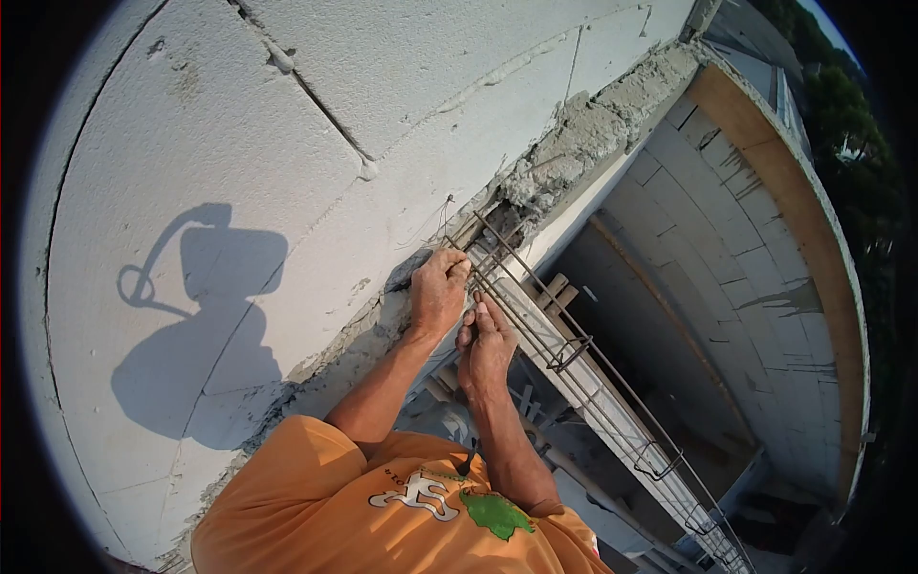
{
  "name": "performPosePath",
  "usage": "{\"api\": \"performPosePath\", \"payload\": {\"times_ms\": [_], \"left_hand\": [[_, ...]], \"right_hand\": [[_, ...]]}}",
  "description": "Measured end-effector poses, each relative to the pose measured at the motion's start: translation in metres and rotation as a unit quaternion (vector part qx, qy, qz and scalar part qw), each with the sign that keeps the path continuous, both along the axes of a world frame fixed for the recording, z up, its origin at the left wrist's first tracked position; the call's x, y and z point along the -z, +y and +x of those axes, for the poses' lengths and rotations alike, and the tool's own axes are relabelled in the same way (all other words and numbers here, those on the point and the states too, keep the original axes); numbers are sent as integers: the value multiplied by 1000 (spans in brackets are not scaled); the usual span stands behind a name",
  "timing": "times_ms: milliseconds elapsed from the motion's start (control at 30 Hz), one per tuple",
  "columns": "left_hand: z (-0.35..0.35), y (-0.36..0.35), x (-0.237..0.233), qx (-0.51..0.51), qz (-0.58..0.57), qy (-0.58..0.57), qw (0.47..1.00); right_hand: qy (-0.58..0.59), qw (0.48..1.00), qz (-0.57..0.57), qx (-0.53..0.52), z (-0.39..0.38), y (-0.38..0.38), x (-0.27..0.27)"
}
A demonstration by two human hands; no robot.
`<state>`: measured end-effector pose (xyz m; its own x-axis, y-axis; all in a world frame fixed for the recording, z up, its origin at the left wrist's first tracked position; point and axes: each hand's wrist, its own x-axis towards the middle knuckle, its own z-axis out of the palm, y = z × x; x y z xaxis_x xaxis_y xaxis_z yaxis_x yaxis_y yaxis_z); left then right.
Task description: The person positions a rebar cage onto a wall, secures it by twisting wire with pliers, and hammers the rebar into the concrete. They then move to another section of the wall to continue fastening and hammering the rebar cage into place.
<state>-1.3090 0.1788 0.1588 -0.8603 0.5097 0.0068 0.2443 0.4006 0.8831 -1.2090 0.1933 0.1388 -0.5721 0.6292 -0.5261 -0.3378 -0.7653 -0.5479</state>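
Head view: left hand [438, 292] clamps the rebar cage [571, 354], right hand [486, 346] pinches its bar.

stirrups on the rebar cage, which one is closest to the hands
The topmost stirrup, just beside the right hand; the others lie farther off, lower in the picture.

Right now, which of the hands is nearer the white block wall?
Left. The left hand grips the steel bars right against the rough edge of the wall; the right hand is on them too, farther out from it.
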Motion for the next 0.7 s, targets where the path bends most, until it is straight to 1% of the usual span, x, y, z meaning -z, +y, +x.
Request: {"api": "performPosePath", "payload": {"times_ms": [67,100,167,200,267,300,333,367,400,433,500,533,567,600,633,700], "left_hand": [[2,0,-2,-6,-4,-10,1000],[1,-1,4,-5,6,4,1000],[1,-3,9,-6,19,19,1000],[1,-2,11,-4,12,37,999],[0,-1,12,-4,7,54,999],[1,0,13,-6,19,67,998],[2,1,14,-7,30,80,996],[1,0,15,-10,30,78,996],[0,1,17,-18,26,54,998],[-1,1,16,-26,23,30,999],[-1,1,15,-23,22,33,999],[-1,0,14,-17,20,37,999],[-2,0,14,-18,21,37,999],[-2,-1,15,-7,29,66,997],[-1,-2,17,3,37,93,995],[0,-2,20,4,55,109,992]], "right_hand": [[-51,996,55,-36,2,3,-12],[-52,996,58,-37,1,6,-12],[-110,982,138,-64,-2,14,-12],[-110,981,142,-67,-2,19,-10],[-175,943,248,-136,1,30,-6],[-176,942,250,-139,3,35,-6],[-209,926,265,-169,4,40,-6],[-242,908,279,-200,6,43,-6],[-242,906,280,-203,6,47,-8],[-278,862,369,-210,5,50,-14],[-340,746,531,-217,2,58,-26],[-340,745,531,-218,-1,63,-31],[-369,696,562,-253,-5,70,-37],[-396,643,589,-287,-9,76,-43],[-398,641,589,-288,-12,82,-48],[-379,530,669,-359,-19,95,-59]]}}
